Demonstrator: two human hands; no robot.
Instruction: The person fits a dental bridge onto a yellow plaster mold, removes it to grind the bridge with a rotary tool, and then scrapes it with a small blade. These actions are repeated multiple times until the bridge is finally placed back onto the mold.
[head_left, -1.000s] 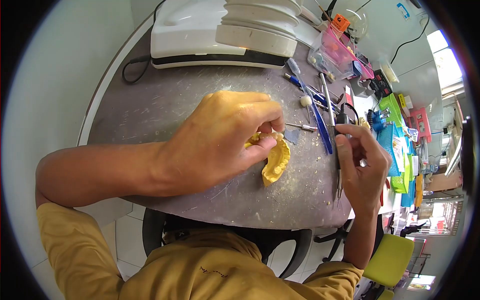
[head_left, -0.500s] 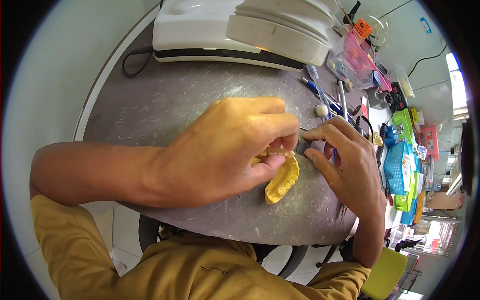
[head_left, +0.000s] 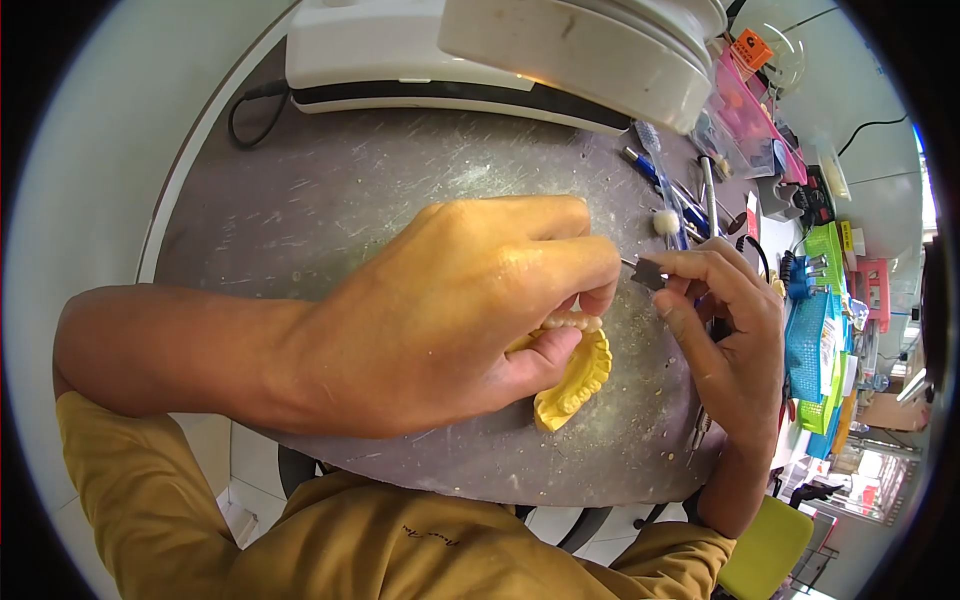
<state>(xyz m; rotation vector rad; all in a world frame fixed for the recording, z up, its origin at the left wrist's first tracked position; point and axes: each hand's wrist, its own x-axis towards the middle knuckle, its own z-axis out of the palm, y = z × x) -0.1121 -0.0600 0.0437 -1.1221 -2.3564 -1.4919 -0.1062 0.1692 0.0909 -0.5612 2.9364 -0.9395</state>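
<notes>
My left hand (head_left: 490, 300) is closed in a pinch, thumb against curled fingers, on a short row of tooth-coloured dental teeth (head_left: 573, 321). Part of that row is hidden behind the fingers. Just below it lies a yellow dental cast (head_left: 580, 385) of an arch of teeth, partly covered by the same hand. To the right, my right hand (head_left: 730, 320) pinches a small dark grey flat piece (head_left: 650, 274) with a ragged edge, like a scrap of sandpaper. Its tip points toward my left fingers, with a gap between.
A white machine (head_left: 400, 85) and a round white lamp head (head_left: 580, 55) stand over the back of the dusty grey table (head_left: 300, 200). Behind my right hand lie a toothbrush (head_left: 655, 150) and several tools. Blue baskets (head_left: 805, 325) stand at the right.
My right hand has drawn back to the right with the grey piece, away from the left fingers. The left hand keeps its pinch. The whole view has shifted slightly.
</notes>
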